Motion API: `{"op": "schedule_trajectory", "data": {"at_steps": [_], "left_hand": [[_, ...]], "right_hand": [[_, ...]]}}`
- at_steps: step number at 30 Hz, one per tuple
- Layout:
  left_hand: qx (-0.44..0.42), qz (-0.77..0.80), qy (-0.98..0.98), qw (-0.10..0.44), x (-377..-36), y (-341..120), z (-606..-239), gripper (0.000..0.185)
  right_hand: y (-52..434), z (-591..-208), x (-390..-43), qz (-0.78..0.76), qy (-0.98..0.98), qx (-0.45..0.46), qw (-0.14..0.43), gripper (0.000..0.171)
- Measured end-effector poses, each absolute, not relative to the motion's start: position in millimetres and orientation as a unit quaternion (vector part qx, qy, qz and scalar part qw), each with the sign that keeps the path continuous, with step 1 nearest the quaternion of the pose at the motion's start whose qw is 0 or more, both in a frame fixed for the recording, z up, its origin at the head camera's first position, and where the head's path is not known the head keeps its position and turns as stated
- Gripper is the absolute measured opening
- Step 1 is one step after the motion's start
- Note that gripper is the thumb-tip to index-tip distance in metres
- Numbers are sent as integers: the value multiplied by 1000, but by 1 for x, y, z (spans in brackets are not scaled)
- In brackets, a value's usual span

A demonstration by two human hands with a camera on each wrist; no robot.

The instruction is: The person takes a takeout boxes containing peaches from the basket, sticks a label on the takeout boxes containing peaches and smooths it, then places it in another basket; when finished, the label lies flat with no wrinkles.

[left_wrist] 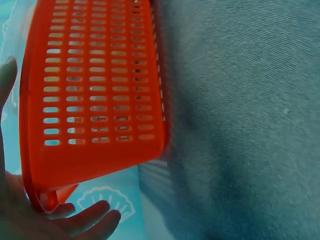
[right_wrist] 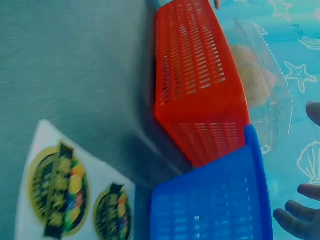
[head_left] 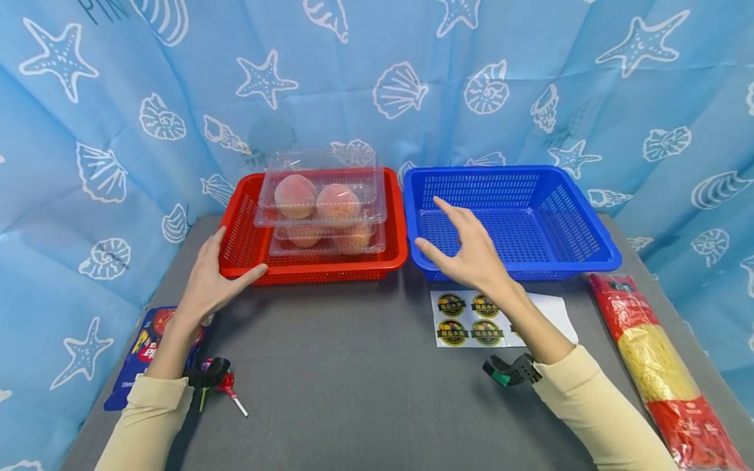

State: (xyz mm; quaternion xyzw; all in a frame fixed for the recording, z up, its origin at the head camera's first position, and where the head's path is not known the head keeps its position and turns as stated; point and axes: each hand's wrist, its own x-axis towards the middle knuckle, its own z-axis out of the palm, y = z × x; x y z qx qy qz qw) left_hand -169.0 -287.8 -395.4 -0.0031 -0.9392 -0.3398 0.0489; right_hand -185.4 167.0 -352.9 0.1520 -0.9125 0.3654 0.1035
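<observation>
My left hand [head_left: 215, 278] is at the left front corner of the red basket [head_left: 318, 271]. In the left wrist view its fingers [left_wrist: 95, 220] spread around that corner and its thumb stands off the long rim. Several peaches [head_left: 296, 196] show through clear plastic packaging [head_left: 374, 212] in the red basket, rising above its rim. My right hand [head_left: 468, 252] hovers over the left part of the blue basket [head_left: 559, 266], thumb and fingers spread and holding nothing. That basket's mesh floor is bare. Both baskets stand side by side.
A white sheet of round stickers [head_left: 452, 318] lies under the right forearm. Noodles in a red and yellow packet [head_left: 662, 363] lie along the right edge. Beside the left forearm are a blue pouch [head_left: 141, 353] and wrapped lollipops [head_left: 228, 383]. A blue curtain [head_left: 353, 78] hangs behind.
</observation>
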Motion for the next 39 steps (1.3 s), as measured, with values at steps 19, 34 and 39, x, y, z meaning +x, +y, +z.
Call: {"op": "schedule_trajectory", "data": {"at_steps": [19,34,39], "left_hand": [[61,-387,-920,23,-168,-287,-403,104],[62,-395,-916,27,-173,-285,-404,105],[62,-393,-917,29,-173,-286,-403,105]], "right_hand": [[96,-344,-242,528,-838,131,-53,88],[53,-352,-261,694,-708,105,-77,57],[48,-352,-258,688,-720,88,-19,47]]}}
